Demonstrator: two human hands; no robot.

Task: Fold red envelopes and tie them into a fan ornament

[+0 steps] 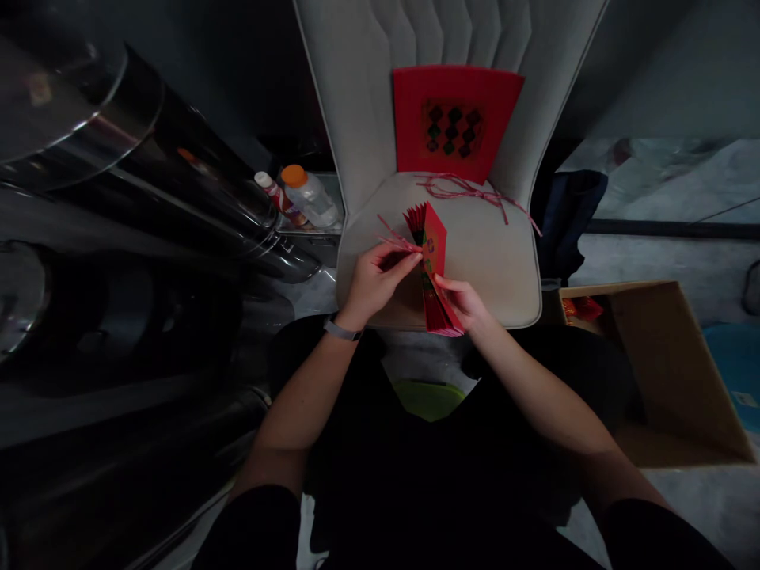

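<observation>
Left hand (377,281) is pinching some pink strings (397,241) in its fingertips, right up against a fanned stack of red envelopes (433,265); right hand (464,305) is gripping the bottom of that stack, held just above the front edge of a cream chair seat (499,273); a bigger red packet (457,119) leans on the backrest, with loose pink cord (475,194) lying along the seat's back edge; cardboard box (659,372) sits off to the right.

Envelope (454,119) against chair backrest (356,103); ribbon (475,192) on seat (499,277); bottles (309,196) left; cardboard box (665,372) right
</observation>
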